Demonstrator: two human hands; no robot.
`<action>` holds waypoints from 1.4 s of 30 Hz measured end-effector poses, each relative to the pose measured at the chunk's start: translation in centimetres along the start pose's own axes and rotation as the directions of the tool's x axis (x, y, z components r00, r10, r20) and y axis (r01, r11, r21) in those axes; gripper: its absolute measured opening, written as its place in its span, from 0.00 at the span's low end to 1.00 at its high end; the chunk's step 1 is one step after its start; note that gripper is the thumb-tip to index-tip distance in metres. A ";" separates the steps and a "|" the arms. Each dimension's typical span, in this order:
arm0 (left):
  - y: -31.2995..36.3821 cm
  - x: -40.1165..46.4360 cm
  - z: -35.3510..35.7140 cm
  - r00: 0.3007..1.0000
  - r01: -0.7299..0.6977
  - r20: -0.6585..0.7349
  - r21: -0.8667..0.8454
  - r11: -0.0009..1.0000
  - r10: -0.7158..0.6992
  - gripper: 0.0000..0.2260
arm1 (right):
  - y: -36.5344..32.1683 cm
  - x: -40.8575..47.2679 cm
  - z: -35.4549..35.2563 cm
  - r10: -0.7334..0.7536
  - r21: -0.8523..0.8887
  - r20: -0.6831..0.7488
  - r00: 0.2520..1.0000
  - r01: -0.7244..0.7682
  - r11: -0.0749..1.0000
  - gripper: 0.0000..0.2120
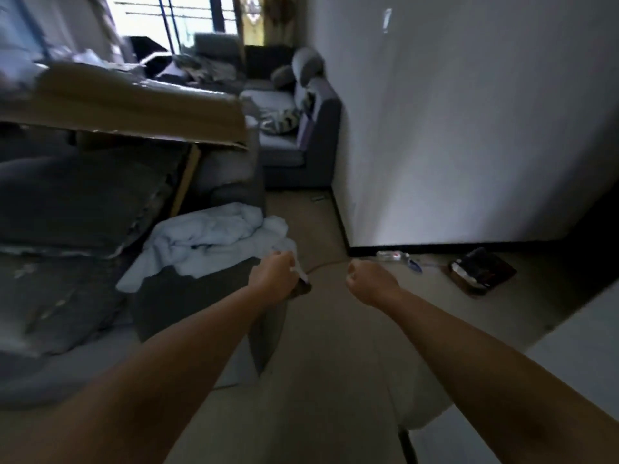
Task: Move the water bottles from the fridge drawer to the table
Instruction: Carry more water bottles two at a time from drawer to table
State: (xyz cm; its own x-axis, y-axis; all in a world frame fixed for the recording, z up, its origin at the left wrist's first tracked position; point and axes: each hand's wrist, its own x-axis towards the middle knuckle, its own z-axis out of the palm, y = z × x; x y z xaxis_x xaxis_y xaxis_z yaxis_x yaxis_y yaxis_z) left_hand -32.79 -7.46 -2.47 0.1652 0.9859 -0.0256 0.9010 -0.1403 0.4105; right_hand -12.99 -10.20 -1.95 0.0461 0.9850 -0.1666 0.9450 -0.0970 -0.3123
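Both my forearms reach forward over the beige floor. My left hand (276,276) is closed around a small, blurred object (301,283) with a white edge and a dark end. It looks like a clear water bottle, and the hand hides most of it. My right hand (368,279) is curled into a fist with nothing showing in it. Another plastic bottle (390,255) lies on the floor against the wall's dark skirting, just beyond my right hand. No fridge drawer is in view.
A dark seat draped with a pale blue cloth (214,239) stands to the left. A cardboard sheet (134,108) lies over furniture there, and a grey sofa (294,142) is further back. A dark bag (482,272) sits by the white wall. A pale surface (576,360) fills the lower right.
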 end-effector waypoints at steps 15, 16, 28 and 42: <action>-26.6 -17.9 -9.5 0.724 0.624 -0.268 -0.137 0.769 -0.636 0.11 | -31.4 1.3 10.6 -0.657 -0.070 0.339 0.673 0.714 0.696 0.14; -28.9 -19.6 -10.1 0.693 0.655 -0.267 -0.155 0.740 -0.669 0.13 | -34.0 0.4 11.8 -0.686 -0.067 0.342 0.642 0.745 0.664 0.14; -46.5 -35.1 -20.1 0.469 0.790 -0.375 -0.226 0.569 -0.800 0.10 | -60.2 -9.3 20.2 -0.825 -0.059 0.383 0.416 0.902 0.428 0.14; -57.4 -63.1 -21.9 -0.170 0.856 -0.281 -0.516 0.000 -0.944 0.11 | -84.0 -31.8 34.2 -0.822 0.128 0.548 -0.157 0.986 -0.103 0.11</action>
State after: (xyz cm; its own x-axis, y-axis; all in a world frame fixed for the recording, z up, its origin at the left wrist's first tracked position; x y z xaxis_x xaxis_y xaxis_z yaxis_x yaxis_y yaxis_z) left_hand -103.70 -59.60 -4.46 -0.9919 -0.0093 -0.1268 -0.0657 0.8912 0.4488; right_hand -104.94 -38.26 -2.45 -0.9611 -0.1532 -0.2298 -0.0934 0.9633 -0.2515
